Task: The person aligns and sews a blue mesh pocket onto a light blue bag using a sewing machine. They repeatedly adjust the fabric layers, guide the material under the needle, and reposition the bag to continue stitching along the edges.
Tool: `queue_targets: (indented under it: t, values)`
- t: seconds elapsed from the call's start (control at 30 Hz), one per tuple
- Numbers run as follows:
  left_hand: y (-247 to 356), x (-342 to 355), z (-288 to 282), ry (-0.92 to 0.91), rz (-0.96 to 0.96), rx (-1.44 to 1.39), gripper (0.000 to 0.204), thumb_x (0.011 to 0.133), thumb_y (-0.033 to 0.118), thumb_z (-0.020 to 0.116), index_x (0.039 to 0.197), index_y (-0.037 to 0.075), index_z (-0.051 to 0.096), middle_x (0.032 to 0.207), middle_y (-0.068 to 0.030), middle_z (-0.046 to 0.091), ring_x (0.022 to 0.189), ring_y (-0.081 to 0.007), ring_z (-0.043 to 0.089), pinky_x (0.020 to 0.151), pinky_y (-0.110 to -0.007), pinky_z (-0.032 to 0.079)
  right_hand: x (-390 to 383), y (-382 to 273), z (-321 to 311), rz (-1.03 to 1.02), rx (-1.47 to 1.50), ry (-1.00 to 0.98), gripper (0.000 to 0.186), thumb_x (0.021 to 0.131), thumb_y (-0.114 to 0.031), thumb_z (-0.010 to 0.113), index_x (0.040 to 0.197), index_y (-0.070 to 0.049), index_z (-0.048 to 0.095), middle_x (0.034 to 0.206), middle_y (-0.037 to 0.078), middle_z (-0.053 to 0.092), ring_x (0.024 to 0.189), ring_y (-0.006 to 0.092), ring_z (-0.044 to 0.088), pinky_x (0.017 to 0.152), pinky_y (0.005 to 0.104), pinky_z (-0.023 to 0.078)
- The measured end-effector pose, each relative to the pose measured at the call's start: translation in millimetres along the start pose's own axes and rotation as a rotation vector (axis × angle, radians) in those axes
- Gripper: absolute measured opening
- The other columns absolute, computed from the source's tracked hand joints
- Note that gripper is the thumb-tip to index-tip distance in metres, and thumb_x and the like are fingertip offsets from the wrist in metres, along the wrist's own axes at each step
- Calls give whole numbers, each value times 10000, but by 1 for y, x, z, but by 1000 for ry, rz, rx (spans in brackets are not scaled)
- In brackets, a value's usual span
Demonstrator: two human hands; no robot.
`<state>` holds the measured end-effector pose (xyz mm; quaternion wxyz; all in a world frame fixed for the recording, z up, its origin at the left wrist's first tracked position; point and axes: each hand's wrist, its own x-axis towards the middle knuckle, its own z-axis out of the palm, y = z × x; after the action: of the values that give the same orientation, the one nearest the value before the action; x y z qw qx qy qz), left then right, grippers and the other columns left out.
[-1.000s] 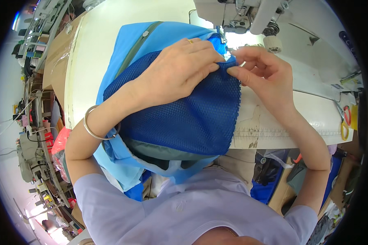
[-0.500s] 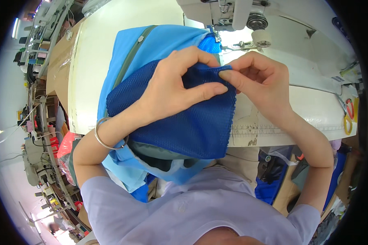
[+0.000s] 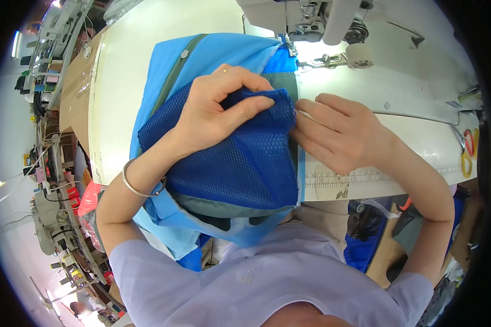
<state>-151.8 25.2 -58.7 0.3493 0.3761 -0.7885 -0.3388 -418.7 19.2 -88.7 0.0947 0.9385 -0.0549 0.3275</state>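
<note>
A dark blue mesh fabric (image 3: 229, 169) is spread over a light-blue fabric piece (image 3: 229, 46) on the pale counter (image 3: 120, 65), in front of the person's chest and on the near side of a white sewing machine (image 3: 333, 22). The upper right corner of the mesh is bunched and raised, and is pinched by the left hand (image 3: 210, 111) — thumb and forefinger set narrowly on the folded cloth. A silver bangle (image 3: 126, 174) is worn on the left wrist.

The right hand (image 3: 349, 133) is held at the right edge of the mesh, its fingers (image 3: 322, 114) extended and close together; whether any cloth is gripped by the tips cannot be told. A thin pale sliver (image 3: 313, 118) is seen between two of them — too small to be identified.

A grey-green zipper (image 3: 172, 82) is set into the light-blue piece, and its near part is draped over the counter's edge. A brighter blue mesh patch (image 3: 282, 61) is placed beside the presser foot (image 3: 292, 50). Along the counter's near edge a ruler scale (image 3: 360, 178) is marked; scissors (image 3: 466, 163) with red and yellow handles are laid at the right end.
</note>
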Motion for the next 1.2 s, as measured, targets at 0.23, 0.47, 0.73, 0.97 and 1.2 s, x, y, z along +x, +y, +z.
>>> queue_targets:
  t: [0.23, 0.47, 0.73, 0.97, 1.2]
  values:
    - [-13, 4, -1, -125, 213, 269, 159, 822, 87, 818, 974, 61, 778, 927, -54, 742, 810, -226, 649, 819, -342, 500, -6, 1, -5, 74, 104, -24, 260, 766, -110, 692, 967, 52, 719, 1039, 170, 706, 1011, 313, 707, 829, 388, 614]
    - [-11, 12, 3, -57, 136, 293, 166, 859, 86, 789, 1020, 47, 786, 917, -56, 713, 912, -208, 622, 852, -336, 482, -11, -6, 7, 152, 133, 40, 242, 724, -85, 699, 926, 48, 685, 968, 157, 688, 981, 290, 688, 773, 356, 598]
    - [-6, 36, 12, -47, -109, 365, 160, 901, 116, 775, 1026, 18, 792, 871, -67, 711, 823, -188, 611, 809, -315, 488, -6, -7, 5, 174, 176, 62, 157, 648, -88, 674, 768, 4, 635, 874, 130, 654, 897, 264, 668, 702, 342, 558]
    - [-1, 43, 15, -8, -285, 299, 185, 905, 145, 798, 1049, 31, 803, 919, -51, 745, 854, -111, 653, 809, -257, 519, -7, -8, 8, 160, 120, 94, 145, 650, -94, 672, 760, -5, 637, 842, 113, 641, 857, 243, 651, 698, 330, 543]
    - [-3, 51, 13, 16, -335, 311, 195, 901, 168, 813, 1047, 37, 812, 908, -44, 756, 833, -90, 665, 776, -245, 523, -7, -10, 13, 165, 114, 126, 127, 649, -104, 677, 733, -18, 636, 787, 75, 611, 806, 215, 622, 644, 315, 502]
